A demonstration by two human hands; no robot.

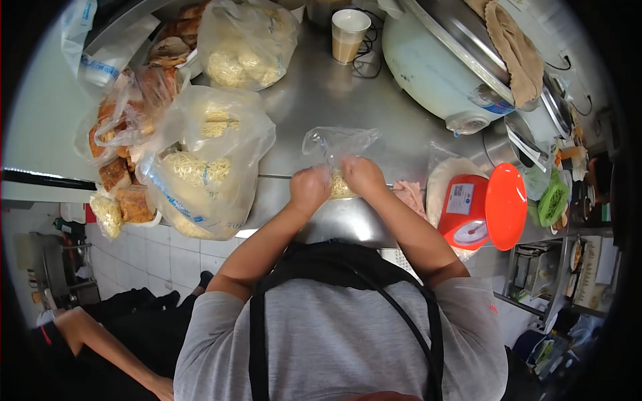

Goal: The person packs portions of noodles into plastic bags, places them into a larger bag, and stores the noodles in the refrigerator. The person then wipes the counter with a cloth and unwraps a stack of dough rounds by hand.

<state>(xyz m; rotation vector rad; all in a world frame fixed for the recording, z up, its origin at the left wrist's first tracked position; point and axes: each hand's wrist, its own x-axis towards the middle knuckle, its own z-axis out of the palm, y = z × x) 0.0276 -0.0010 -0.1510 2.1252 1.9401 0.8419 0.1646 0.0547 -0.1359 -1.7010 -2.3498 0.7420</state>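
Note:
Both my hands grip the neck of a small clear plastic bag [341, 142] at the front of the steel table. Noodles [340, 186] lie in its lower part, below my fists. My left hand [311, 188] is closed on the left side of the neck. Close beside it, my right hand [362, 176] is closed on the right side. The bag's loose top spreads out beyond my knuckles. To the left stand a large plastic bag of noodles [200, 170] and, further back, another noodle bag [247, 47].
A red kitchen scale [461, 207] and a pink cloth [408, 195] are on the right. Browned chunks of food [134, 204] lie at the far left. A paper cup [350, 37] and a large rounded cooker [428, 67] stand behind. A co-worker's arm [114, 347] shows lower left.

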